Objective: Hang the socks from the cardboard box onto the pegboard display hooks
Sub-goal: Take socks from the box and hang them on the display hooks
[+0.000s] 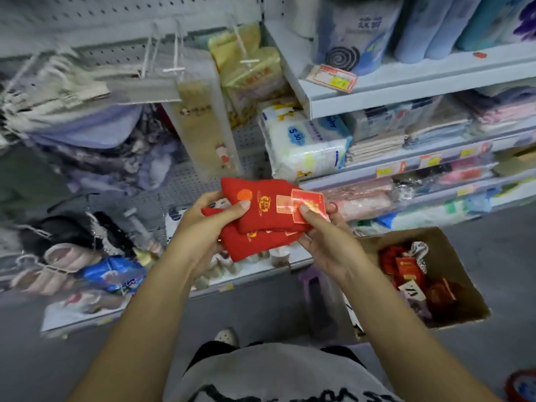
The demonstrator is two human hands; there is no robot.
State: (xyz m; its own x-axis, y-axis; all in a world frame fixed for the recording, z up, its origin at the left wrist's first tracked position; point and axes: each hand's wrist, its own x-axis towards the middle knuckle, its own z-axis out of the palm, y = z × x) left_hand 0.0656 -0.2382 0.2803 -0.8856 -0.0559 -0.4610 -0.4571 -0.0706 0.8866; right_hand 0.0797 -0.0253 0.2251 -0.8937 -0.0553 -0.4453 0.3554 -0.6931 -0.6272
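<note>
I hold a small stack of red socks with gold print at mid frame, in front of the shelving. My left hand grips the stack's left end, thumb on top. My right hand pinches the red card label at the right end of the top pair. The cardboard box stands on the floor at lower right with several more red sock packs inside. The grey pegboard with white hooks rises at the upper left; the hook tips are blurred.
Packaged socks and towels hang from hooks at centre and left. A white shelf unit with folded textiles and a tissue pack fills the right. Low shelves with goods run along the floor. A purple stool stands by the box.
</note>
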